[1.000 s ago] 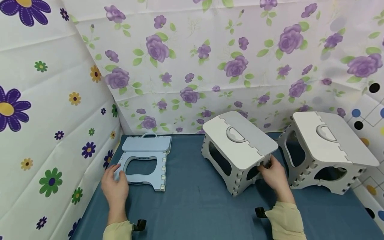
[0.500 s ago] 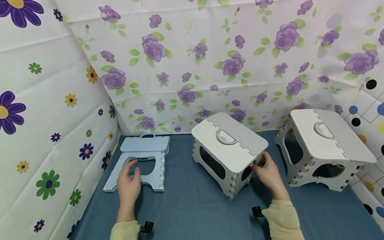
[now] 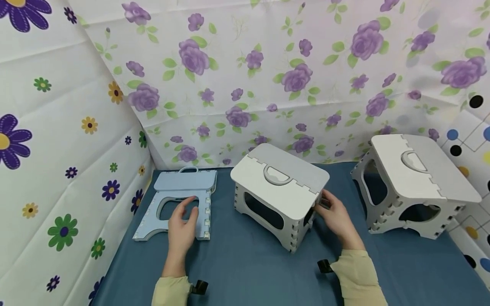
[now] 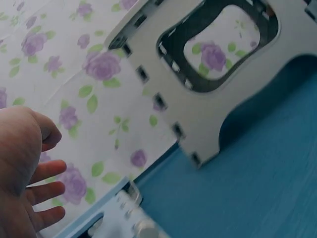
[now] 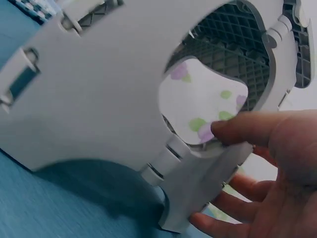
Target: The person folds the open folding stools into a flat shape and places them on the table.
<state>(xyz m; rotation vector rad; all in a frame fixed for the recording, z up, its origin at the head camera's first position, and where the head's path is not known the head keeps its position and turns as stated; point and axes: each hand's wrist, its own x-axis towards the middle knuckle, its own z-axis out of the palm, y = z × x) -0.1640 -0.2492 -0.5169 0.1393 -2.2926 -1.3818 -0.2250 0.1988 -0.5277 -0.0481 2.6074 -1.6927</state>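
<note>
Plainly, what lies nearest us are two pale yellow sleeves, the left one [image 3: 171,292] and the right one [image 3: 357,276], each with a small black device beside the cuff. Just beyond, we see the left hand [image 3: 183,227], its fingers loosely spread and holding nothing, in front of the folded light-blue stool [image 3: 185,181]; in the left wrist view its fingertips look free. We find the right hand [image 3: 337,216] pinching the end panel of the middle stool [image 3: 281,202], its thumb at the rim of the oval opening and its other fingers around the panel's edge. That grey-and-white stool is unfolded and upright, set askew between the two hands; we cannot tell whether every foot meets the blue tabletop [image 3: 245,272]. The blue stool lies flat at the table's left, handle pointing away from us. Well to the right we see a similar unfolded stool [image 3: 421,178], apart from the right hand. Farthest off, a purple-rose cloth [image 3: 222,42] hangs behind the table, with a daisy-patterned cloth [image 3: 38,119] on the left.
</note>
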